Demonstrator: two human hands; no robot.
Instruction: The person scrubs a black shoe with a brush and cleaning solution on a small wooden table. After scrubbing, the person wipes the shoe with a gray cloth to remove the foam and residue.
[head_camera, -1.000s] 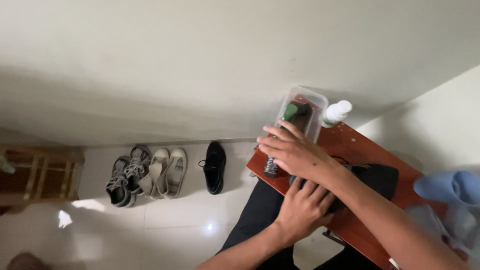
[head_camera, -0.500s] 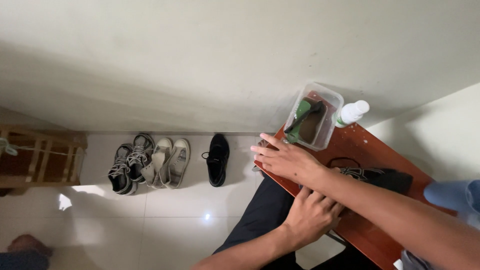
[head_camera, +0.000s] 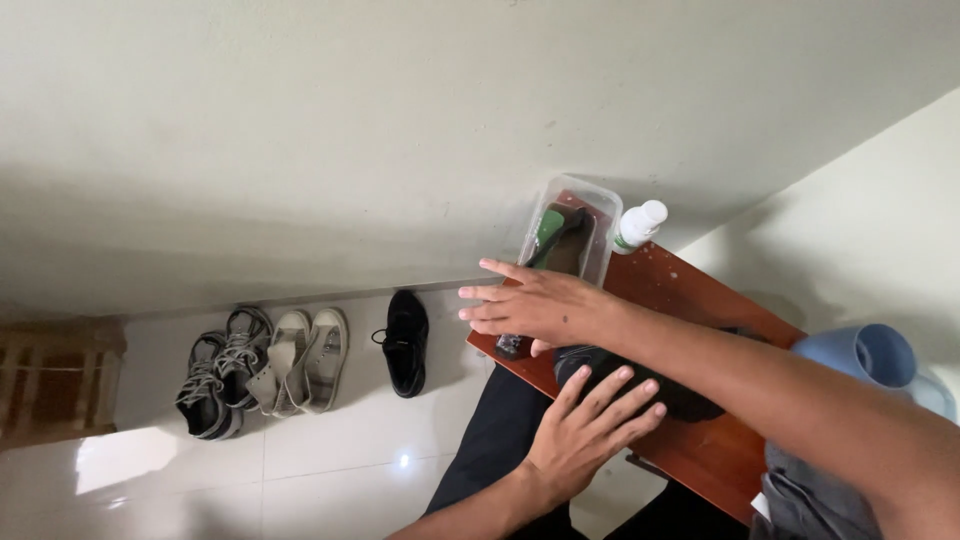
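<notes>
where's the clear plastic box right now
In the head view the clear plastic box sits at the far end of the reddish wooden table, against the wall, right beside the white bottle and just beyond the right hand.

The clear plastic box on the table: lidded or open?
Open: the box shows no lid, and a green-handled brush sticks out of it.
</notes>
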